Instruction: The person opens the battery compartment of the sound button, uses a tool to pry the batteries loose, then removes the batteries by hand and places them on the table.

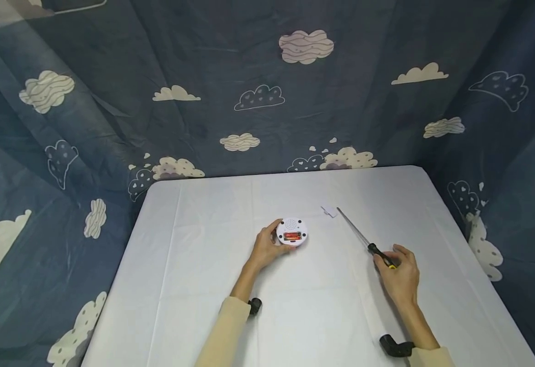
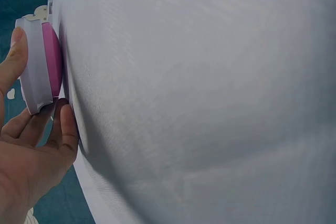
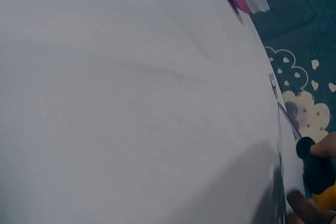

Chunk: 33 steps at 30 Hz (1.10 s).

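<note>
My left hand (image 1: 265, 250) grips a round white battery-powered device (image 1: 291, 225) by its left edge, thumb on one side and fingers on the other. Its underside faces up, and red batteries (image 1: 292, 236) show in the uncovered compartment. From the side, in the left wrist view, the device (image 2: 35, 66) has a white body and a pink face turned toward the table. My right hand (image 1: 403, 279) holds a screwdriver (image 1: 375, 250) by its black and yellow handle, the long shaft slanting up and left. Near the tip lies a small white battery cover (image 1: 330, 211).
A white cloth-covered table (image 1: 203, 244) spreads beneath both hands. Behind it and at its sides hangs a dark blue curtain (image 1: 212, 61) with a cloud print. Black wrist cameras (image 1: 396, 347) sit at both wrists, close to the sleeves.
</note>
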Tool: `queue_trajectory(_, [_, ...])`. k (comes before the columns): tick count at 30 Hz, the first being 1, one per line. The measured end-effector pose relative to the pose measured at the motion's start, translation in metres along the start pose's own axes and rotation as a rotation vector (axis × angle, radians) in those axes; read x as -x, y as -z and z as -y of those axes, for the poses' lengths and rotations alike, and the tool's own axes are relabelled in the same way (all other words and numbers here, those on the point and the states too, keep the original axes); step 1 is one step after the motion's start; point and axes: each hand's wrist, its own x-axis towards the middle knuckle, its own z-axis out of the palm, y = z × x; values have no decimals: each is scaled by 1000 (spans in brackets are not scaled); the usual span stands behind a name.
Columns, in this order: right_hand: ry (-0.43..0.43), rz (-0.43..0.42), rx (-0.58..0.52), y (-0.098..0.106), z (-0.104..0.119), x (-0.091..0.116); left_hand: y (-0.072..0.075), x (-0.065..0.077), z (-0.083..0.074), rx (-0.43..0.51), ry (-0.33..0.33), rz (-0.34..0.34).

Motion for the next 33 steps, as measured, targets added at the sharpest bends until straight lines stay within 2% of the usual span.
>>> queue_trajectory(5, [-102,17,-17,3,-1,-5,0,1,-1,-12,3,-3])
queue_trajectory(9, [-139,6,-9,7,-1,-11,1,1,-2,-20,6,0])
queue_trajectory(12, [-159,2,-44,9,-2,-17,2,1,-2,-20,8,0])
queue_trajectory(15, [-183,31,-136,12,-1,-22,2,0,-1,-17,6,3])
queue_trajectory(18, [-198,95,-306,16,1,-26,4,-1,0,8,-1,6])
queue_trajectory(22, [-160,190,-491,21,6,-31,5,-2,1,58,1,10])
queue_trajectory(33, [45,438,-468,34,26,-47,6,-3,2,156,37,18])
